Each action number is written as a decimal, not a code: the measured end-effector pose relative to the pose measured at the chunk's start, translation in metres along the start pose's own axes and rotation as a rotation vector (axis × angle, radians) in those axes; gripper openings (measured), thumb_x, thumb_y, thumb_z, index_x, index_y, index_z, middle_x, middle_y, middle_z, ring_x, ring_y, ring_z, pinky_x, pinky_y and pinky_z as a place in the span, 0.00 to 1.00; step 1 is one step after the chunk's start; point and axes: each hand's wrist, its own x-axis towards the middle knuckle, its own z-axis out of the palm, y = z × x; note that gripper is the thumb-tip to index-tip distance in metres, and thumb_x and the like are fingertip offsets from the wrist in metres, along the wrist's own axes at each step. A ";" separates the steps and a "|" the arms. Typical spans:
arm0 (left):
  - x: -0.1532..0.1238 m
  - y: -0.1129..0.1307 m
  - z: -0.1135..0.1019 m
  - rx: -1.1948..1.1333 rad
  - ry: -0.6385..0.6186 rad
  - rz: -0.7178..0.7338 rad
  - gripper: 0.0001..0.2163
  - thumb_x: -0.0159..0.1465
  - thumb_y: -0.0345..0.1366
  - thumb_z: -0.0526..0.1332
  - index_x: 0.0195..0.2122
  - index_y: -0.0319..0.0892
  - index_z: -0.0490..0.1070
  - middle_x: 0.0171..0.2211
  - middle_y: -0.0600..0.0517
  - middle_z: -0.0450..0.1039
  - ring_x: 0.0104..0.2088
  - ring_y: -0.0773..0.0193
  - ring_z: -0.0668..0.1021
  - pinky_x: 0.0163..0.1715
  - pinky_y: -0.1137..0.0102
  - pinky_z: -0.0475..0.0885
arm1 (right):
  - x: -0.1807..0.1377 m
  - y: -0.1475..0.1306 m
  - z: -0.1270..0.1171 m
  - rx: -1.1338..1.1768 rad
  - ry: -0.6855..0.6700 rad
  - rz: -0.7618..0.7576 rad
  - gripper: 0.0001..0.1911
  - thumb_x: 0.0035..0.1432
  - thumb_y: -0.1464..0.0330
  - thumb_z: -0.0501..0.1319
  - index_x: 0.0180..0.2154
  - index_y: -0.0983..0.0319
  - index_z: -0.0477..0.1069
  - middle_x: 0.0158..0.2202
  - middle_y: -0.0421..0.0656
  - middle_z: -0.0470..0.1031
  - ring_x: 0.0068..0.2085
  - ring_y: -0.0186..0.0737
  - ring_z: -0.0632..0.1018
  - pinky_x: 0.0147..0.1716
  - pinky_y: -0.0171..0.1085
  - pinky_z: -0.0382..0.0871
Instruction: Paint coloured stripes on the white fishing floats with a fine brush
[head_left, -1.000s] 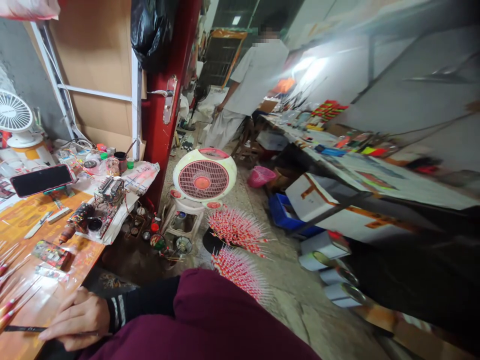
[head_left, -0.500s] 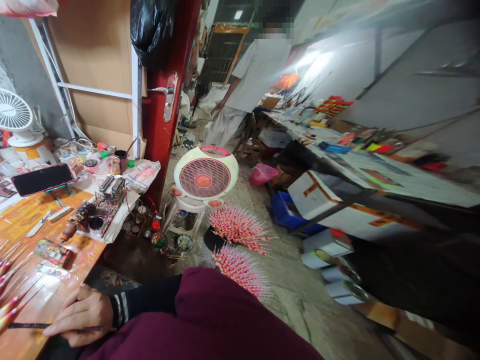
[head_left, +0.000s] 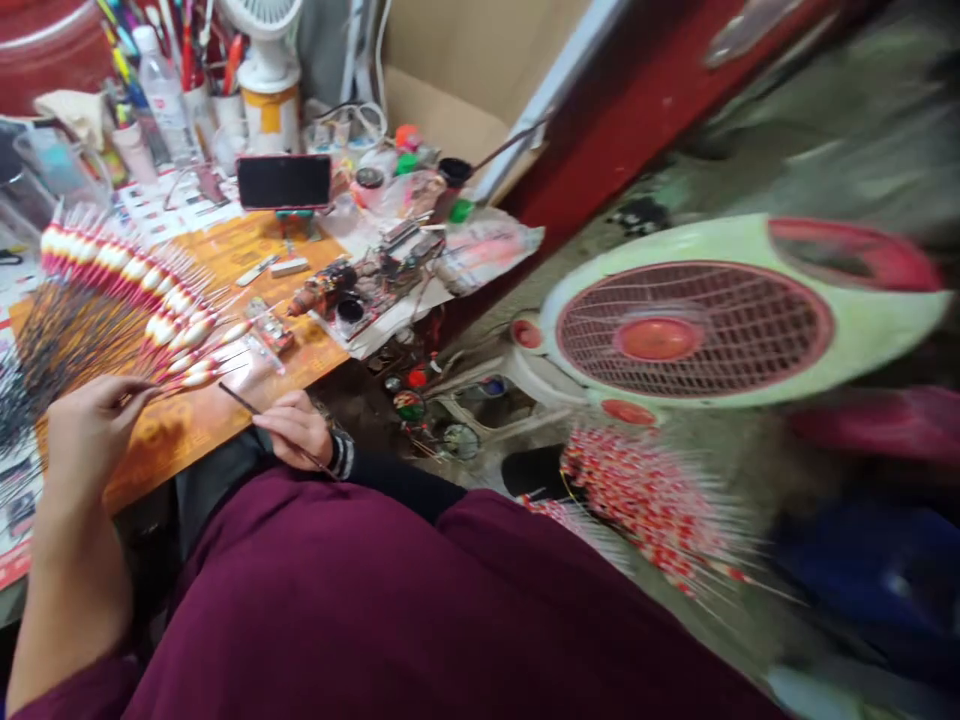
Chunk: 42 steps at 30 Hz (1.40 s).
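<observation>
Right hand (head_left: 300, 430): fingers pinched on a thin dark stick (head_left: 241, 399), tip pointed up toward the phone (head_left: 283, 181). The hand sat at the table (head_left: 187, 430) edge, on the near side of the phone and roughly in line with it.
Left hand (head_left: 90, 425): near side of the phone and well left of it. Fingers were curled over the thin stems of the floats (head_left: 161, 300) and touching them. Couldn't tell whether it was a real grip or the hand was just resting.
The floats were fanned flat on the table, left of the phone and nearer the person. Red-white bodies faced the phone side and the dark stems ran back under the left hand. The stick tip was just beside the last floats in the fan.
The motor rig (head_left: 367, 280) lay just right of the phone, a bit nearer. The small fan (head_left: 262, 30) stood behind the phone. The floor fan (head_left: 690, 335) was well right of the phone, off the table, and blurred. More floats, a floor bunch (head_left: 645, 500), stood below that fan.
</observation>
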 end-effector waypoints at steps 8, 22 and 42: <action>0.006 0.010 0.010 0.012 -0.046 -0.015 0.14 0.68 0.45 0.61 0.38 0.43 0.83 0.36 0.48 0.85 0.37 0.56 0.84 0.36 0.67 0.70 | -0.010 0.020 0.019 0.106 0.073 0.011 0.25 0.78 0.61 0.46 0.55 0.65 0.78 0.47 0.52 0.84 0.49 0.47 0.78 0.58 0.53 0.76; -0.007 0.014 0.004 0.101 -0.096 -0.031 0.13 0.70 0.45 0.61 0.37 0.44 0.81 0.38 0.48 0.84 0.38 0.55 0.83 0.36 0.67 0.68 | -0.006 0.007 0.000 0.042 -0.004 0.073 0.21 0.72 0.56 0.64 0.59 0.59 0.73 0.61 0.49 0.75 0.57 0.47 0.79 0.58 0.53 0.79; 0.011 0.018 0.043 -0.216 -0.163 -0.035 0.06 0.66 0.37 0.67 0.33 0.42 0.81 0.30 0.50 0.79 0.31 0.61 0.76 0.34 0.67 0.64 | -0.023 0.015 0.037 0.040 0.309 -0.090 0.22 0.70 0.68 0.57 0.62 0.59 0.76 0.51 0.48 0.84 0.51 0.49 0.79 0.54 0.51 0.76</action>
